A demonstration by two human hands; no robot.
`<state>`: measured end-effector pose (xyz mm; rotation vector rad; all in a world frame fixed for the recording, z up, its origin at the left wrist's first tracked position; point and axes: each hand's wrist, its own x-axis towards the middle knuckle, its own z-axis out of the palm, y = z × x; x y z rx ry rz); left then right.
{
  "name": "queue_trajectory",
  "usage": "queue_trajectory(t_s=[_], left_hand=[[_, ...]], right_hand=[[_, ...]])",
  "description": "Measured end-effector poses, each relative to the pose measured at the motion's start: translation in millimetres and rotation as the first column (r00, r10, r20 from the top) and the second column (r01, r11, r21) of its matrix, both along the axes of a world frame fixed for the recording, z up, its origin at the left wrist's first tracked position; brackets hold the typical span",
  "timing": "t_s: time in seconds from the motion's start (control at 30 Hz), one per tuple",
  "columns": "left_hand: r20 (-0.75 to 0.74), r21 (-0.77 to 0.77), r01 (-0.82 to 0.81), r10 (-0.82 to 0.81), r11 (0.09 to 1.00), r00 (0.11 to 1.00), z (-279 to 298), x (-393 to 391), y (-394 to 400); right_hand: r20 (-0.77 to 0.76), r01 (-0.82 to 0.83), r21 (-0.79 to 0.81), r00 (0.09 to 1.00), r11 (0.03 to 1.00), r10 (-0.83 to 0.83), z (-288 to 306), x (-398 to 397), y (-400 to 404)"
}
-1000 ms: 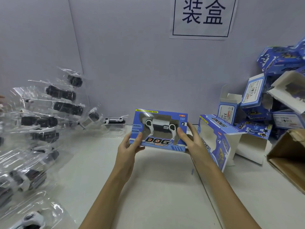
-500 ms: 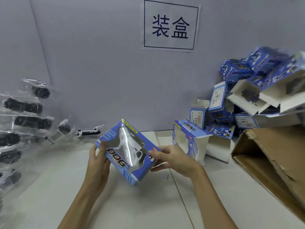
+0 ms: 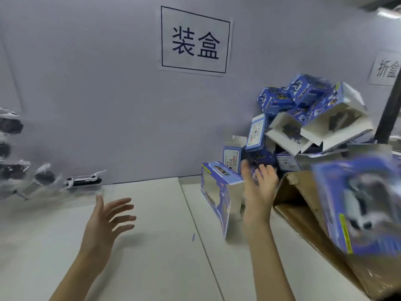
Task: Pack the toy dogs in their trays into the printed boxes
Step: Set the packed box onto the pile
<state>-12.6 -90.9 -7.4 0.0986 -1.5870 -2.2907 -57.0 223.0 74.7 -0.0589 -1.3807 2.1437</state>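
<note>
Both your hands are empty, fingers spread: left hand (image 3: 108, 216), right hand (image 3: 258, 185). One packed box (image 3: 364, 205) is blurred over the cardboard carton (image 3: 308, 216). Trayed toy dogs (image 3: 83, 182) and empty printed boxes (image 3: 217, 192) remain on the counter (image 3: 152, 246).

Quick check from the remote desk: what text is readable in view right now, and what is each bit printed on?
"装盒": large white paper sign on the grey wall.
"折盒", cut off by the frame edge: smaller white paper sign at far right.
"DOG": top flap of the open blue printed box standing on the table.
Fine print on the piled blue boxes and the blurred airborne box: unreadable.
</note>
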Motion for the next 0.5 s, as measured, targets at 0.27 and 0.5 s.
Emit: queue_trajectory(t_s=[0.27,0.5], left_hand=[[0.033,-0.020,-0.018,0.019,1.000,0.999,1.2,1.5,4.2],[-0.176,-0.748,-0.229,0.146,0.623,0.973,-16.4,-4.9,22.3]], right_hand=[[0.420,-0.230,0.698,0.899,0.678,-0.127,-27.0,-39.2,-22.3],[0.447,-0.400,0.298,0.861,0.867,0.243,-15.9,-51.4,-38.1]])
